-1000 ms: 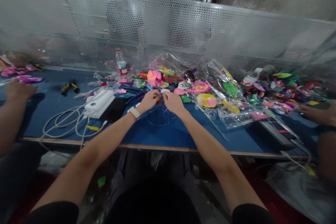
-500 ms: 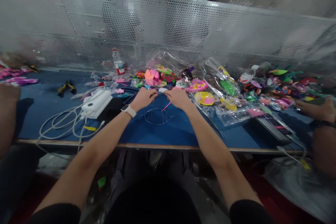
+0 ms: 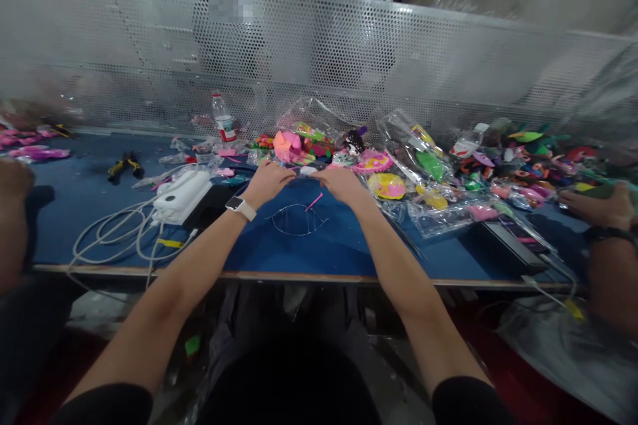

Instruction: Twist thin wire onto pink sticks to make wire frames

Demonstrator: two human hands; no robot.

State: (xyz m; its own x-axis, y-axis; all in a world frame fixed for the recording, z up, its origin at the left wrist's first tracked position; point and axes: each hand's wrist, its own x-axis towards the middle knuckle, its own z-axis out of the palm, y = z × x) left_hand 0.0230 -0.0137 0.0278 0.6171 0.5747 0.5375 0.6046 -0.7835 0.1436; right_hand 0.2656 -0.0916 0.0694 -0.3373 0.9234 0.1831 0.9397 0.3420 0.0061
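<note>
Both hands are over the middle of the blue table, fingertips facing each other. My left hand point(image 3: 272, 183), with a pale watch on its wrist, is closed in a pinch; what its fingertips hold is hard to make out. My right hand point(image 3: 339, 183) is closed too, its fingertips at a small white piece point(image 3: 308, 171) that shows between the hands. Just below them lies a short pink stick point(image 3: 314, 201). Nearer me is a thin bent wire outline point(image 3: 298, 234), pointed at both sides, flat on the table.
Plastic-wrapped colourful toys point(image 3: 386, 186) crowd the back and right. A white power bank point(image 3: 183, 196) with looped cables, pliers point(image 3: 124, 166) and a bottle point(image 3: 223, 119) stand left. A black device point(image 3: 508, 246) lies right. Neighbours' hands point(image 3: 601, 204) reach in at both sides; a perforated screen point(image 3: 319, 46) rises behind.
My hands have shifted slightly apart, and more of the white piece shows between them. My left wrist has turned a little, showing more of the watch face.
</note>
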